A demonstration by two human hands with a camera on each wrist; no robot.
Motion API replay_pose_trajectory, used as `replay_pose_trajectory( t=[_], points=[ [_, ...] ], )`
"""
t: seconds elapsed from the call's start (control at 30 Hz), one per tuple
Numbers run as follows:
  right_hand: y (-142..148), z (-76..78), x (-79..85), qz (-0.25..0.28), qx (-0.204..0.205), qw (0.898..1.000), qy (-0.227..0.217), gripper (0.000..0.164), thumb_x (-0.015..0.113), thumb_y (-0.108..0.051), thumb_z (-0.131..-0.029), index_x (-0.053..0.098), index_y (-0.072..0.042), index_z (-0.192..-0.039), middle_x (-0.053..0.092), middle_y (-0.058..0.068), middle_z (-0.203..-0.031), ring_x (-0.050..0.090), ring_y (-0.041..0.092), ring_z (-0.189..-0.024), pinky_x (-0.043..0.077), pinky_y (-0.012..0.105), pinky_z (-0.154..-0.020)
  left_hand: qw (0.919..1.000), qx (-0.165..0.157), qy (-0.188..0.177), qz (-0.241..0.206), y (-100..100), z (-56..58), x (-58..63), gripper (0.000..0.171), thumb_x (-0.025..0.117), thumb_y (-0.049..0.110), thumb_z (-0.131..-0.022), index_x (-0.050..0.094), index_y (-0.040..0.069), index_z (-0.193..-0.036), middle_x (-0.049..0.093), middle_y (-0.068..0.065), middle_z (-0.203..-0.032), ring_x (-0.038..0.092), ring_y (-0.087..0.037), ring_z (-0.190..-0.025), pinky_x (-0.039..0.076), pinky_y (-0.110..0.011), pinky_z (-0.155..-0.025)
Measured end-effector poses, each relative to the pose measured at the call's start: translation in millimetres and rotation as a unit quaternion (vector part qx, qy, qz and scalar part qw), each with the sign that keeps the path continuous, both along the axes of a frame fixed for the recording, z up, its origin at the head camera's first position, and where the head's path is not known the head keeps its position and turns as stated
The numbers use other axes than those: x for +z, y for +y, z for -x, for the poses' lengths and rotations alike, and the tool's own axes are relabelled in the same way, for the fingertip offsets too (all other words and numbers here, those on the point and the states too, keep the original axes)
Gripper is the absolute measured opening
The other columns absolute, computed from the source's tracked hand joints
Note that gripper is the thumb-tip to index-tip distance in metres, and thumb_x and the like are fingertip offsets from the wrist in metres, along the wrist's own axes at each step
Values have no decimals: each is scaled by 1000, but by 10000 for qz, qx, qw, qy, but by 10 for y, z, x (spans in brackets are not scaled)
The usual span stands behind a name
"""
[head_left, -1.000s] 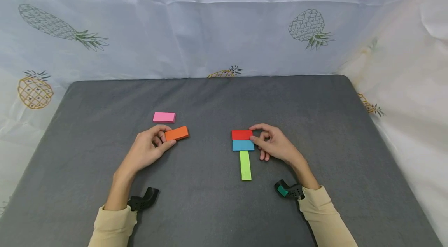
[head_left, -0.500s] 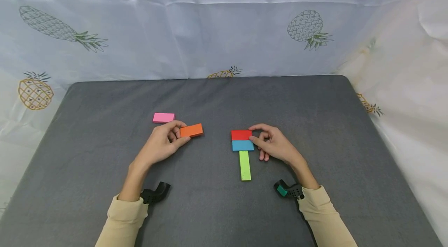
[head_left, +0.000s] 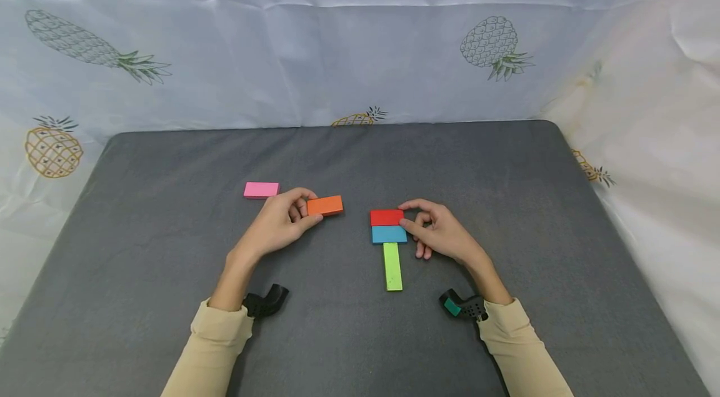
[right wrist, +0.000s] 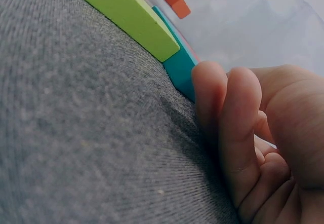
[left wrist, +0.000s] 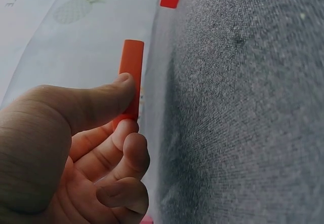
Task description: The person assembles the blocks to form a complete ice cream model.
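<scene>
Between thumb and fingers, my left hand [head_left: 279, 225] pinches the left end of an orange block [head_left: 325, 206]. In the left wrist view the orange block [left wrist: 132, 62] is held above the grey cloth. To its right, a red block [head_left: 386, 217] lies along the far side of a blue block [head_left: 389, 234]. A lime green block [head_left: 392, 267] extends from the blue one toward me, forming a T shape. My right hand [head_left: 441, 231] grips the red block's right end, index finger at its far corner and thumb at its near one.
A pink block [head_left: 261, 190] lies on the grey table [head_left: 169, 209] behind my left hand. Black wrist devices hang by both sleeves, one at the left wrist [head_left: 267, 301] and one at the right [head_left: 464, 306]. A pineapple-print curtain [head_left: 315, 59] stands behind the table.
My left hand has carried the orange block to the right and slightly away from me, closer to the red block. The right hand stays where it was at the red block.
</scene>
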State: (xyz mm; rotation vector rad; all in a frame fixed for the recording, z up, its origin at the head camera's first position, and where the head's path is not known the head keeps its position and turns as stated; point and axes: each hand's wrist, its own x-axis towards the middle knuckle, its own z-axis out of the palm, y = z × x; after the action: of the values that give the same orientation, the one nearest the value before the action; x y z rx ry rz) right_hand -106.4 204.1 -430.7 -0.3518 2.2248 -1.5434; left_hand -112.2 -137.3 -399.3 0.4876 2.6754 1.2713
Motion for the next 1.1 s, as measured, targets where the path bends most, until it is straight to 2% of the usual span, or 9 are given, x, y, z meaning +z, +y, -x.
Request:
replay_pose_trajectory(
  t=[0.3,0.53,0.73,0.87,1.1],
  points=[
    [-7,-6,6,-21,-7,10000,-26,36,63,-18,-102,57,-10,-137,62,14,-68,62,19,-44,54,40,-45,9999,-106,5,28,53,34,0,29,78,12,-91,68,2,-116,62,-6,-82,54,-13,-66,45,-24,-63],
    [-9,-17,13,10,-17,10000,7,37,64,-18,-102,57,-8,-137,62,11,-67,62,19,-44,54,39,-45,9998,-192,63,73,112,73,3,30,78,14,-91,67,1,-117,62,-6,-82,53,-12,-64,45,-24,-62],
    [-8,-13,7,-21,-6,10000,15,37,64,-19,-102,57,-8,-136,62,15,-68,62,19,-44,54,38,-45,9996,-256,108,66,185,108,-5,30,78,12,-90,67,-1,-116,62,-7,-80,53,-12,-63,45,-23,-61],
    [-9,-13,11,-6,13,10000,60,38,64,-19,-102,57,-6,-136,62,14,-67,61,19,-44,53,37,-45,9995,-305,100,33,240,126,-20,29,78,12,-90,67,-1,-114,62,-7,-79,52,-12,-61,45,-22,-61],
    [-4,-8,1,-45,-17,10000,27,35,64,-19,-102,58,-10,-136,62,13,-68,62,19,-45,54,38,-45,9993,-366,30,18,311,161,-57,29,77,12,-91,67,0,-115,62,-6,-80,52,-11,-62,45,-22,-61]
  ],
)
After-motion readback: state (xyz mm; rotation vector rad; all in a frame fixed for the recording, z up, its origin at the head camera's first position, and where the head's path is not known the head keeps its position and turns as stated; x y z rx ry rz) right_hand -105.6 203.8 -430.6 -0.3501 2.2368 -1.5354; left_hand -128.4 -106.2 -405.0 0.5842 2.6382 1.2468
